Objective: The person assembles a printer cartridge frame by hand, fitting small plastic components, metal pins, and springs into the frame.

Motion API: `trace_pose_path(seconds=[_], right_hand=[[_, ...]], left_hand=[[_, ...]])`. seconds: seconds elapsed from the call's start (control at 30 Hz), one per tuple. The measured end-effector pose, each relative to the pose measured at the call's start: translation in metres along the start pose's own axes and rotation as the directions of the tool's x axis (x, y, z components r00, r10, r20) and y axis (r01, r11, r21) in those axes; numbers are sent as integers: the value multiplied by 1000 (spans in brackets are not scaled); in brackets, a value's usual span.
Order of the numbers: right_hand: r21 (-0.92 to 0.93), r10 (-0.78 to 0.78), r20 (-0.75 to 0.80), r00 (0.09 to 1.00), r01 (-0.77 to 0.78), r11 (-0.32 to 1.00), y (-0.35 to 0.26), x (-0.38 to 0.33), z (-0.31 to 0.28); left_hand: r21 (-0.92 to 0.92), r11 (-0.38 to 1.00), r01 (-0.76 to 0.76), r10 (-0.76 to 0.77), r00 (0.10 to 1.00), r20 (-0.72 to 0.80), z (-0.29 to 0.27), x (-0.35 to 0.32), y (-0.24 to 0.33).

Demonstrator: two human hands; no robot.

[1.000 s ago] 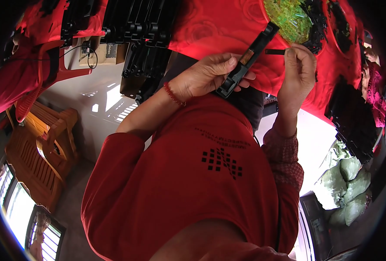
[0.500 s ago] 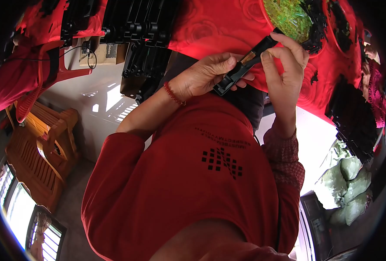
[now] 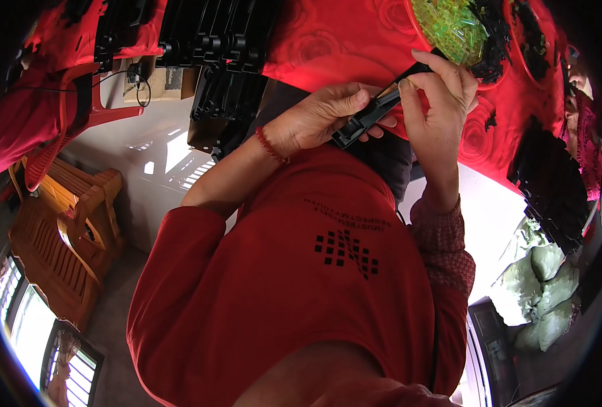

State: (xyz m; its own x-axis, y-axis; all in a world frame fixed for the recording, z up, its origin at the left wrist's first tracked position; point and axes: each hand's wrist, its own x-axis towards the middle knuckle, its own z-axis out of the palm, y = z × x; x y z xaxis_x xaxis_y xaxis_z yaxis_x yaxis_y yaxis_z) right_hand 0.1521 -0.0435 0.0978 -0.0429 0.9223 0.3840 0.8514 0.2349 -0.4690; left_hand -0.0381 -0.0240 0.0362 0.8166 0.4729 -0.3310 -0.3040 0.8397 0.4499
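Note:
A long black plastic part [image 3: 365, 121], slim and open-channelled, lies slantwise between my hands above the front edge of the red-covered table. My left hand [image 3: 328, 112], with a red bead bracelet at the wrist, grips its lower end between thumb and fingers. At the upper end, my right hand [image 3: 443, 95] has its thumb and bent fingers on the part. Whether a smaller piece sits under the right fingertips cannot be made out. Just beyond the right hand is a red tray [image 3: 416, 30] of small clear yellow-green pieces [image 3: 450, 30] and black pieces [image 3: 489, 64].
Stacks of long black parts [image 3: 219, 34] stand at the back left, with more black parts [image 3: 552, 183] at the right. The red tablecloth [image 3: 328, 41] covers the table. A red plastic chair [image 3: 104, 112] and wooden furniture [image 3: 64, 244] are at the left; pale bags [image 3: 538, 285] lie lower right.
My right hand has slid slightly left and down along the black part, its thumb now nearer the middle. My left hand has kept its grip in almost the same place.

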Motion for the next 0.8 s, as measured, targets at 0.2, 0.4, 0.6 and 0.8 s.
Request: trace_pose_path(seconds=[0.2, 0.4, 0.6, 0.8], right_hand=[[-47, -8, -6, 1000, 8, 999, 1, -2, 4], [-124, -12, 18, 1000, 14, 992, -4, -5, 10], [-151, 12, 67, 998, -2, 988, -1, -12, 25], [-140, 0, 91, 996, 12, 990, 3, -19, 35]], left_hand=[[17, 1000, 15, -15, 1000, 14, -1, 0, 0], [60, 997, 47, -47, 999, -2, -6, -1, -1], [72, 994, 82, -79, 996, -53, -11, -3, -5], [112, 989, 94, -83, 992, -95, -19, -3, -11]])
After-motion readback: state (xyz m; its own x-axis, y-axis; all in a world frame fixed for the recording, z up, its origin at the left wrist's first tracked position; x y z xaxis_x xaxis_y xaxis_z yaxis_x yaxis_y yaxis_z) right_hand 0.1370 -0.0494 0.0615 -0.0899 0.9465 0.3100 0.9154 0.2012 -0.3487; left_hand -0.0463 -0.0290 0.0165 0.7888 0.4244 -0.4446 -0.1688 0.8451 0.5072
